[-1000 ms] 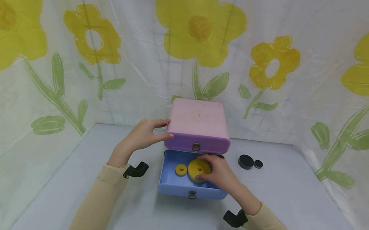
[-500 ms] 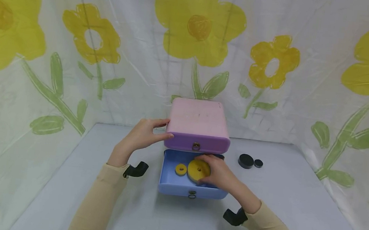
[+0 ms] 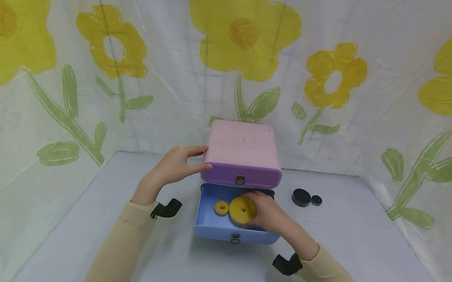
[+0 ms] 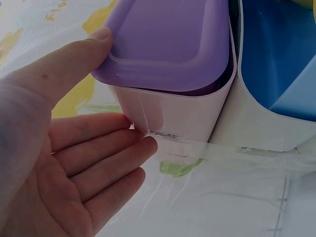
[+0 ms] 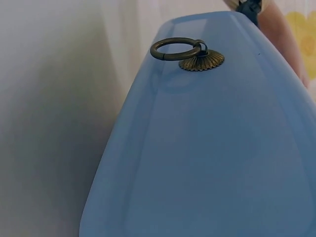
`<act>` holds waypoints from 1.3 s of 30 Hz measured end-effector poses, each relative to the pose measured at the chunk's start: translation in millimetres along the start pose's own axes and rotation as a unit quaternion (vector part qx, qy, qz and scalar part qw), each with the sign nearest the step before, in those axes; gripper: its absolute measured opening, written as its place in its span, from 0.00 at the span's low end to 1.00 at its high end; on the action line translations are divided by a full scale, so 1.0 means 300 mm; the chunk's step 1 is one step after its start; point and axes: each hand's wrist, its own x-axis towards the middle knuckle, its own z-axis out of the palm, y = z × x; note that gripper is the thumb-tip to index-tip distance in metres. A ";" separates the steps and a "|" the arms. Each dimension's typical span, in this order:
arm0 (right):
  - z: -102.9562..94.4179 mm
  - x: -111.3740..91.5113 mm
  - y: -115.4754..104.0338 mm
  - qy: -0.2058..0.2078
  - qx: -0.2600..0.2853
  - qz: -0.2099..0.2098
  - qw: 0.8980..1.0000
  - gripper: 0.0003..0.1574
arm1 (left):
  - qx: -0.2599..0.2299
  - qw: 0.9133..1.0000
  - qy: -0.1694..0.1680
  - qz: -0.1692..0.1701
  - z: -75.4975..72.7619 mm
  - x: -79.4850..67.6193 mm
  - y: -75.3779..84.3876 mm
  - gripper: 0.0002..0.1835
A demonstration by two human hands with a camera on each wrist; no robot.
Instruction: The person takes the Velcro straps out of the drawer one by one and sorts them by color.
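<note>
Nearest, the front wall of the blue drawer [image 3: 214, 233] bounds the right hand [image 3: 270, 213], pinching the large disc [image 3: 237, 213] inside; the small disc [image 3: 217, 209] sits just left. The left hand [image 3: 171, 166], spread, touches the pink box [image 3: 243, 145] above. Rightward lie black discs [image 3: 301, 197]; behind, a curtain [image 3: 163, 107].

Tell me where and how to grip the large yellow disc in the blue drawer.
Probably best: pinch the large yellow disc by its round rim, from above and the right, where the right hand is. It seems to lie flat, and the small yellow disc crowds its left.
</note>
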 end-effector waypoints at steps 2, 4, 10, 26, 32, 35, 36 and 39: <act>0.001 0.000 0.001 -0.001 -0.004 0.002 1.000 0.46 | 0.000 1.000 0.000 0.000 0.000 -0.001 0.001 0.40; 0.001 -0.002 0.002 -0.001 -0.007 0.001 1.000 0.45 | -0.001 1.000 0.000 0.000 0.000 -0.001 0.001 0.40; -0.004 -0.007 0.002 0.001 -0.003 -0.007 1.000 0.44 | -0.004 1.000 0.000 0.001 0.001 -0.002 -0.001 0.40; -0.053 -0.040 0.003 0.008 0.052 -0.016 0.998 0.43 | -0.005 1.000 0.003 0.002 0.000 -0.001 -0.004 0.41; -0.083 -0.059 -0.002 0.015 0.062 -0.007 0.998 0.45 | -0.001 1.000 0.003 0.001 -0.001 -0.002 0.000 0.40; -0.097 -0.067 -0.006 0.012 0.064 -0.004 0.998 0.46 | 0.001 1.000 0.002 -0.001 -0.001 -0.003 0.002 0.40; -0.101 -0.070 -0.006 0.011 0.064 -0.003 0.998 0.46 | 0.001 1.000 0.002 -0.001 -0.001 -0.003 0.002 0.40; -0.114 -0.079 -0.011 0.013 0.066 0.001 0.998 0.47 | 0.001 1.000 0.001 -0.002 -0.001 -0.003 0.002 0.40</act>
